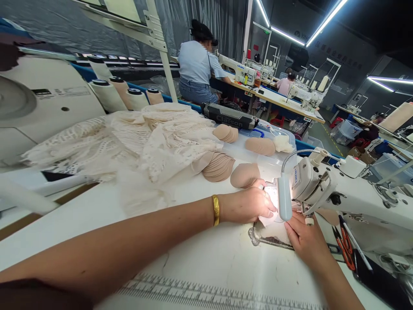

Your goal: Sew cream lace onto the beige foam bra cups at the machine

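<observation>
My left hand, with a gold bangle at the wrist, lies over a pale fabric piece at the needle of a white sewing machine. Its fingers are curled and pressed onto the cloth under the bright lamp. My right hand rests flat on the near side of the same piece, fingers stretched toward the presser foot. The needle area is partly hidden by the lamp and glare.
Stacks of beige bra cups and a heap of cream lace lie to the left. Red-handled scissors sit right of the machine. Thread cones stand behind. Other people sit at far machines.
</observation>
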Action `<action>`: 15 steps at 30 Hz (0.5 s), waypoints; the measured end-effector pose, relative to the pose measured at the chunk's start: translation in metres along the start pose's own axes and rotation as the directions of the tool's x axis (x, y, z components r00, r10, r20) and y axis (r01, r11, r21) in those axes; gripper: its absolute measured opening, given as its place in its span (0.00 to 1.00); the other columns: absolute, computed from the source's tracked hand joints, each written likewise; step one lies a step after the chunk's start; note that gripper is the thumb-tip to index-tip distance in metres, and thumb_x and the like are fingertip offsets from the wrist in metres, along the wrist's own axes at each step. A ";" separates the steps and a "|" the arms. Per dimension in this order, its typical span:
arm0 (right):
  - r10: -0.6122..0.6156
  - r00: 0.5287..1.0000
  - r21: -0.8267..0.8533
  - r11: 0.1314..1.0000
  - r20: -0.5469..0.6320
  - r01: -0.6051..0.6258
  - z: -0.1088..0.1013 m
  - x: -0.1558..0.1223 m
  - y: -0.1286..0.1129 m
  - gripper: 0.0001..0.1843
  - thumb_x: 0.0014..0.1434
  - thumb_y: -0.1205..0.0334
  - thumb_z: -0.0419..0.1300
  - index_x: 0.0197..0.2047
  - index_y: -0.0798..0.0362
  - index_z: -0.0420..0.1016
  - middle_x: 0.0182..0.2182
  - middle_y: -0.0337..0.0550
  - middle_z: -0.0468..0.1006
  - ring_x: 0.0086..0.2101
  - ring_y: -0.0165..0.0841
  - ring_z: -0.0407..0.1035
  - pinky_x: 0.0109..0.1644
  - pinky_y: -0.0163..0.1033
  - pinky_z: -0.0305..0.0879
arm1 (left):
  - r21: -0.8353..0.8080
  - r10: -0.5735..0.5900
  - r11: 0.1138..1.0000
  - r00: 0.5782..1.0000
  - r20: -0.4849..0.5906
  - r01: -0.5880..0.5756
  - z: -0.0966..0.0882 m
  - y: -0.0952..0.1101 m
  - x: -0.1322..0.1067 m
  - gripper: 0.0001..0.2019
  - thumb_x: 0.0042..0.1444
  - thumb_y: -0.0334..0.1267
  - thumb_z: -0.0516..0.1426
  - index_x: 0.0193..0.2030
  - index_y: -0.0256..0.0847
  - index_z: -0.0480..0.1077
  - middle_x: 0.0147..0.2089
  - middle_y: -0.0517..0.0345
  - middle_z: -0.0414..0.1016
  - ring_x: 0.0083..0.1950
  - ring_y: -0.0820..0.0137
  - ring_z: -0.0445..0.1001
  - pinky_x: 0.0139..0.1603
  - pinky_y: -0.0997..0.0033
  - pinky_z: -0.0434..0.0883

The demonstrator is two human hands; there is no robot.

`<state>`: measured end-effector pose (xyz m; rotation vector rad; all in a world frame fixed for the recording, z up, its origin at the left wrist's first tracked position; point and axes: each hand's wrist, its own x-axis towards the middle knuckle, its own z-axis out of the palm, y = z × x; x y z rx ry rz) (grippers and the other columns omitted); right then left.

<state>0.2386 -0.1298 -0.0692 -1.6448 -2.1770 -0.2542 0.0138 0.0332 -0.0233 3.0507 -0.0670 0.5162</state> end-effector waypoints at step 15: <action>0.040 0.969 -0.074 0.995 -0.243 -0.060 -0.005 -0.001 -0.005 0.15 0.76 0.59 0.51 0.47 0.51 0.79 0.40 0.49 0.86 0.42 0.47 0.77 0.49 0.52 0.73 | -0.100 -0.016 0.995 0.999 0.031 0.019 -0.001 0.004 0.000 0.15 0.50 0.18 0.54 0.35 0.41 0.74 0.43 0.61 0.83 0.46 0.63 0.76 0.58 0.56 0.55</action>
